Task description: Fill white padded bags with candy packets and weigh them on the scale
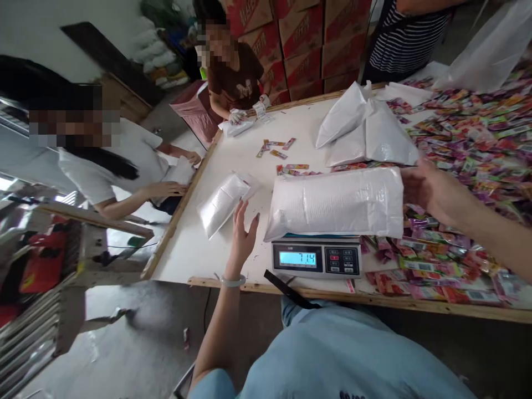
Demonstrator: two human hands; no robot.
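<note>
A filled white plastic mailer bag (336, 202) lies lengthwise across a digital scale (318, 257), overhanging it. The scale's lit display shows the digits 714; I cannot be sure of a decimal point. My right hand (430, 185) is at the bag's right end, slightly blurred, its fingers stretched toward the edge and the thumb apart. Whether the fingertips press on the bag is unclear. Left of the scale, my left hand (244, 235) is raised with fingers spread and nothing in it. Just beyond it a second white bag (222, 202) lies on the table.
Several white bags (366, 130) stand behind the scale. Small colourful packets (469, 160) are heaped at the right, with a few (277, 152) loose mid-table. Two co-workers handle white bags along the far left edge. A wooden rim (257, 288) borders the table (178, 249).
</note>
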